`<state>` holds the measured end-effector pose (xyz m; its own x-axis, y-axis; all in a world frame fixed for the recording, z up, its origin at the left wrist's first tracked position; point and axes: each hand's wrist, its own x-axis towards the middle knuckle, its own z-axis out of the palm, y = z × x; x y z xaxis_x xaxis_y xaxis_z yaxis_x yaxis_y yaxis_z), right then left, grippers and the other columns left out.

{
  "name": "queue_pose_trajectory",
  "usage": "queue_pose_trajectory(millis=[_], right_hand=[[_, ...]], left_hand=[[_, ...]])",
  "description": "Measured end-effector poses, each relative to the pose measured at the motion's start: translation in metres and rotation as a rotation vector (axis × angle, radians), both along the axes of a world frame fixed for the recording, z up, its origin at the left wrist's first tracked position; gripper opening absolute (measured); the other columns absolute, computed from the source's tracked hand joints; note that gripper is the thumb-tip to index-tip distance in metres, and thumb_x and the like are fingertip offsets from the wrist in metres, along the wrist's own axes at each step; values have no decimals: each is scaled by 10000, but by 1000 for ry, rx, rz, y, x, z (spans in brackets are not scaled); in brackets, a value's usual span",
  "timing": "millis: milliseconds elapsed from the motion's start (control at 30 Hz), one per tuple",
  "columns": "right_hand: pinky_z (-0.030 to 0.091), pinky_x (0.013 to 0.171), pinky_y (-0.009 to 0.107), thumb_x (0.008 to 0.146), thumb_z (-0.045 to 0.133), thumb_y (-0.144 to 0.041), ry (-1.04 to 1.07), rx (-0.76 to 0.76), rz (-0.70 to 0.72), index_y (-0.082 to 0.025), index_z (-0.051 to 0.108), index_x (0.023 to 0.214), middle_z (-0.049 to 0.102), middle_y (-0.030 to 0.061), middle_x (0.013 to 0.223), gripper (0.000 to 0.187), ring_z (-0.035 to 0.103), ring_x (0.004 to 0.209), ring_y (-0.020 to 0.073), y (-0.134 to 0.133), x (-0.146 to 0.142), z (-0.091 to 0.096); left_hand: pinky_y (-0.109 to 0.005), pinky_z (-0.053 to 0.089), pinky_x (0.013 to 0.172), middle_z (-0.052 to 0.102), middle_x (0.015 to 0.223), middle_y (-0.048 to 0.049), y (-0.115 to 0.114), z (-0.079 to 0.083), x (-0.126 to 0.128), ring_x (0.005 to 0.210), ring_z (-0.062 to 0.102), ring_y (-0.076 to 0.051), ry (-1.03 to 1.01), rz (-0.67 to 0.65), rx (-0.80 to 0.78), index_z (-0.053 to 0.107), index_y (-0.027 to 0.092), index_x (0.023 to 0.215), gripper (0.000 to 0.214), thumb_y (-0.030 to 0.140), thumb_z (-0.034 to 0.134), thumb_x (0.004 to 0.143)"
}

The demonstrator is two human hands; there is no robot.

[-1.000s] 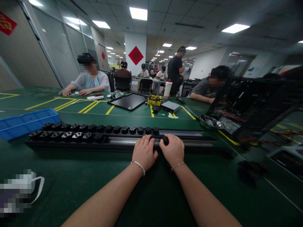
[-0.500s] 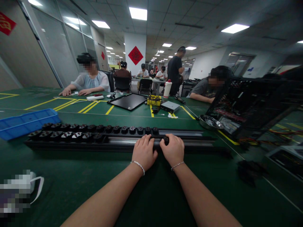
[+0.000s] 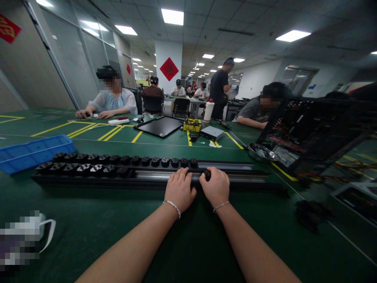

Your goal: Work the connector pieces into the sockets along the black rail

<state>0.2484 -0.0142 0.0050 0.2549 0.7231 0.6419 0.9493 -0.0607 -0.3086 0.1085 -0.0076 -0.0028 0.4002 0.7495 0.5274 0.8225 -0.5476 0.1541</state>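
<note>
A long black rail [image 3: 241, 173] lies across the green table [image 3: 188, 243] in front of me. Several small black socket modules [image 3: 118, 163] sit in two rows along its left half. My left hand [image 3: 179, 190] rests on the rail's near edge, fingers curled over it. Just to its right, my right hand [image 3: 216, 188] pinches a small black module [image 3: 207, 174] against the near track of the rail. Both wrists wear thin bracelets.
A blue plastic tray [image 3: 32, 151] sits at the left. A metal bowl [image 3: 260, 153] and an open black computer case [image 3: 312, 131] stand at the right. A black tablet [image 3: 160, 126], a yellow box [image 3: 192, 125] and seated people lie beyond the rail.
</note>
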Motion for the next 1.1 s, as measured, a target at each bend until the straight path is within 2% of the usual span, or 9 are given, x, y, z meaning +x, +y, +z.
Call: queue_pose_trajectory(millis=[767, 1000, 1100], right_hand=[[352, 864, 344, 731, 482, -272, 1, -16, 4, -164, 577, 856, 654, 78, 833, 191, 558, 826, 213, 2, 2, 0], [369, 837, 328, 732, 484, -270, 2, -1, 13, -154, 590, 895, 664, 83, 869, 226, 568, 842, 220, 3, 4, -3], [351, 878, 350, 738, 488, -279, 30, -2, 10, -155, 599, 922, 669, 87, 926, 248, 572, 884, 227, 2, 4, -3]], left_hand=[[-404, 316, 1016, 489, 1314, -94, 0, -1, 0, 1223, 397, -253, 3, -3, -28, 526, 172, 1179, 448, 314, 540, 754], [-406, 321, 1013, 496, 1308, -102, 0, 1, 0, 1217, 406, -256, -3, -2, -32, 534, 163, 1169, 443, 312, 539, 752], [-409, 318, 1016, 492, 1312, -101, 0, 0, 0, 1224, 399, -255, -10, -2, -30, 529, 167, 1173, 446, 305, 543, 749]])
